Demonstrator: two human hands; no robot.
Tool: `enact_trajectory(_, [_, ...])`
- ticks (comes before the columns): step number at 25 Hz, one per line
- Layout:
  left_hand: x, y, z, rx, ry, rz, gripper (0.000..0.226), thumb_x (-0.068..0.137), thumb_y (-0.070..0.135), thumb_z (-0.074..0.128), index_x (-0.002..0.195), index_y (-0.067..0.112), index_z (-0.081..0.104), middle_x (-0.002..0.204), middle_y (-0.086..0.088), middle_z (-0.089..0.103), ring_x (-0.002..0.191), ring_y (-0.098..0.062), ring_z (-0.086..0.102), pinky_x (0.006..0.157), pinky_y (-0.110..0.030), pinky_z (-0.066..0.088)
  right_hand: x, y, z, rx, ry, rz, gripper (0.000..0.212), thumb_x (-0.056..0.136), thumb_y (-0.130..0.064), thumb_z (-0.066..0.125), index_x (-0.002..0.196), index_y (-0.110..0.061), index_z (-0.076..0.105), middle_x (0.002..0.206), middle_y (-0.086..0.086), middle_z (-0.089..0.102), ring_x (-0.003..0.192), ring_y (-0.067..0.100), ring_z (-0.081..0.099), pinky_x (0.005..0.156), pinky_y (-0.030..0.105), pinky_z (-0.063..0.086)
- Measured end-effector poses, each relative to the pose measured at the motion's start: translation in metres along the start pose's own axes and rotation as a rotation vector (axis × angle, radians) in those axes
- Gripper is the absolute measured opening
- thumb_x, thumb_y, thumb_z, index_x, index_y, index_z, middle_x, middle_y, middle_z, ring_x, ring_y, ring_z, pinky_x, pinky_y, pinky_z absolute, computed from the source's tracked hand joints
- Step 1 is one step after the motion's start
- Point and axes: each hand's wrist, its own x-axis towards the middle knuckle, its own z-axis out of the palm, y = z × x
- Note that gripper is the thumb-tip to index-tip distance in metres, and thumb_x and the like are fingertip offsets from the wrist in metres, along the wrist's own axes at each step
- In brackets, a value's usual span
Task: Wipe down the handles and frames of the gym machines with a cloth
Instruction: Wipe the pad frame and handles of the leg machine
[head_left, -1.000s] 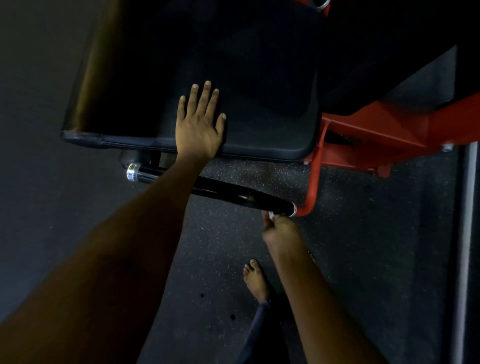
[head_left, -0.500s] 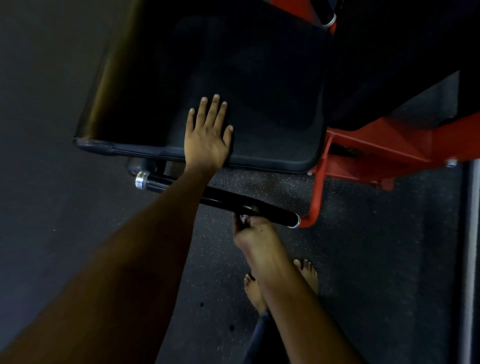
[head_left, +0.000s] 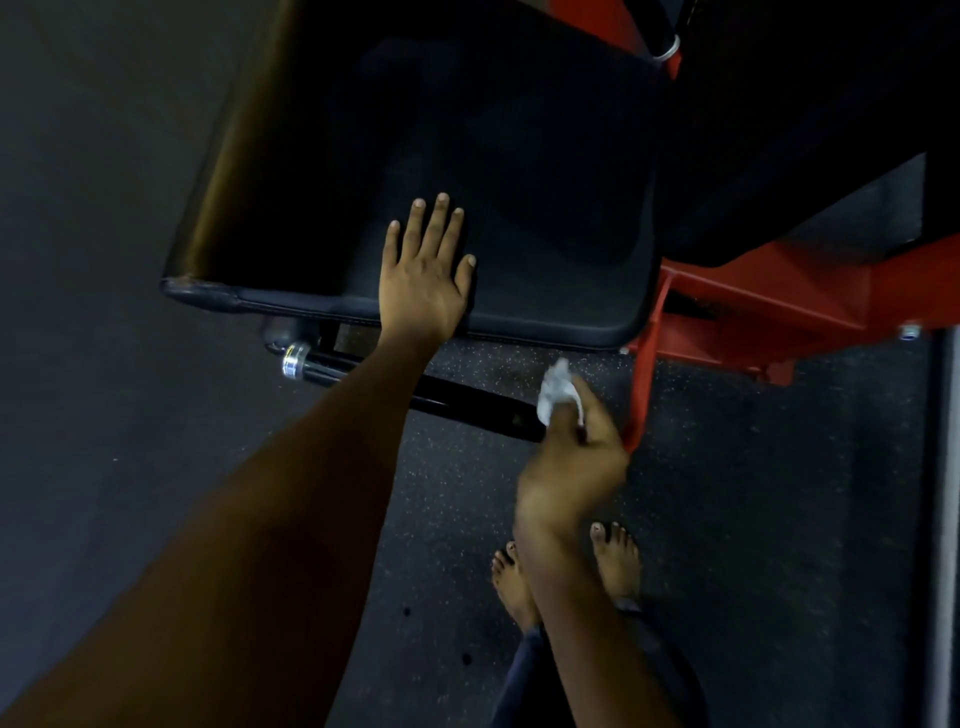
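**Head view: cloth at the red end of the handle bar**

Head camera shows your right hand (head_left: 571, 462) with its fingers curled round a small crumpled white cloth (head_left: 558, 395), which pokes up above the knuckles. The cloth sits at the near end of the glossy black cylindrical handle bar (head_left: 467, 402), just beside the thin red painted steel frame tube (head_left: 644, 384); motion blur keeps you from telling whether cloth and bar are actually touching. Your left hand (head_left: 426, 275) lies flat, fingers straight and spread, on the front edge of the black padded vinyl seat (head_left: 519, 208), bracing you.

What could go wrong, by my reading: the wad is small, so bare fingers may rub the bar instead of fabric. The bar looks slick, so a fast pass could let your hand slip off toward the red tube. Your left forearm crosses over the middle of the bar and would block a full stroke toward the chrome end cap (head_left: 295, 360). Leaning on the seat puts weight forward over your bare feet (head_left: 615, 561) on the dark speckled rubber floor (head_left: 753, 519), directly under the handle.

A red steel base frame (head_left: 779, 301) lies to the right.
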Motion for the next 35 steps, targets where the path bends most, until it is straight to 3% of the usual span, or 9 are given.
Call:
enact_trajectory(4, [0.001,-0.001,-0.003,-0.005,-0.027,0.019,0.055,0.104,0.041,0.014,0.154,0.019,0.007,0.162,-0.001,0.0,0.149,-0.02,-0.005,0.12,-0.04,-0.003,-0.01,0.026,-0.006,-0.472,-0.437,-0.645,0.053,0.082,0.009,0.042,0.132,-0.005,0.049,0.14,0.009,0.047,0.131,0.018,0.043,0.11,0.016,0.029])
enact_trajectory(7, [0.002,0.0,-0.001,0.002,-0.043,0.012,0.055,0.104,0.041,0.013,0.154,0.019,0.006,0.162,0.0,-0.001,0.148,-0.02,-0.006,0.12,-0.04,-0.003,0.005,0.048,-0.036,-0.463,-0.42,-0.621,0.055,0.081,0.023,0.038,0.129,0.0,0.051,0.139,0.012,0.047,0.13,0.027,0.044,0.11,0.018,0.03])
enact_trajectory(11, [0.001,0.0,-0.003,0.014,-0.045,0.01,0.055,0.104,0.041,0.013,0.154,0.019,0.006,0.162,0.0,-0.001,0.149,-0.02,-0.005,0.12,-0.04,-0.003,0.002,0.016,-0.042,-0.324,-0.223,-0.147,0.038,0.089,0.02,0.038,0.125,0.01,0.046,0.128,0.019,0.05,0.12,0.038,0.051,0.102,0.017,0.03])
enact_trajectory(17, [0.001,-0.009,-0.007,-0.003,-0.078,0.092,0.056,0.104,0.042,0.016,0.154,0.018,0.005,0.162,-0.001,-0.001,0.148,-0.02,-0.006,0.119,-0.039,-0.004,-0.001,0.033,-0.012,-0.521,-0.556,-0.783,0.055,0.075,0.02,0.06,0.124,-0.004,0.058,0.133,0.01,0.055,0.126,0.014,0.049,0.103,0.022,0.041])
enact_trajectory(20, [0.002,-0.04,-0.016,0.011,-0.117,0.272,0.056,0.104,0.043,0.022,0.154,0.021,0.01,0.162,0.0,0.002,0.149,-0.018,-0.002,0.119,-0.037,-0.001,0.019,0.015,-0.024,-0.617,-0.52,-0.517,0.044,0.086,0.008,0.055,0.125,-0.011,0.058,0.124,0.007,0.062,0.1,0.014,0.065,0.081,0.021,0.055])
enact_trajectory(23, [0.003,-0.081,-0.024,0.04,-0.068,0.265,0.052,0.104,0.039,0.029,0.153,0.023,0.019,0.161,-0.001,0.009,0.148,-0.021,0.006,0.118,-0.042,0.008,0.062,0.008,-0.021,-0.873,-0.596,-0.046,0.028,0.095,-0.008,0.048,0.118,-0.012,0.062,0.097,0.006,0.068,0.062,0.007,0.06,0.048,0.008,0.043])
enact_trajectory(29, [-0.001,-0.163,-0.033,0.099,-0.052,0.192,0.055,0.099,0.045,0.018,0.152,0.028,0.017,0.161,0.001,0.011,0.148,-0.024,0.008,0.117,-0.048,0.009,0.093,-0.025,0.031,-0.971,-0.855,0.149,0.027,0.094,-0.014,0.045,0.102,0.004,0.065,0.106,0.021,0.064,0.103,0.033,0.06,0.075,0.032,0.047])
enact_trajectory(32, [-0.007,-0.157,-0.029,0.058,0.018,0.172,0.057,0.1,0.047,0.016,0.152,0.024,0.02,0.161,0.0,0.013,0.148,-0.023,0.01,0.117,-0.045,0.009,0.061,-0.05,0.094,-0.87,-1.037,0.082,0.027,0.085,-0.01,0.044,0.073,0.005,0.063,0.069,0.021,0.06,0.061,0.022,0.057,0.059,0.031,0.047])
enact_trajectory(35, [-0.021,-0.165,-0.023,0.011,0.125,0.054,0.059,0.1,0.048,0.021,0.151,0.017,0.027,0.159,-0.004,0.018,0.147,-0.026,0.014,0.119,-0.045,0.009,0.053,-0.045,0.115,-0.712,-1.037,0.054,0.022,0.084,-0.011,0.048,0.07,0.004,0.058,0.06,0.018,0.05,0.056,0.016,0.043,0.055,0.027,0.033])
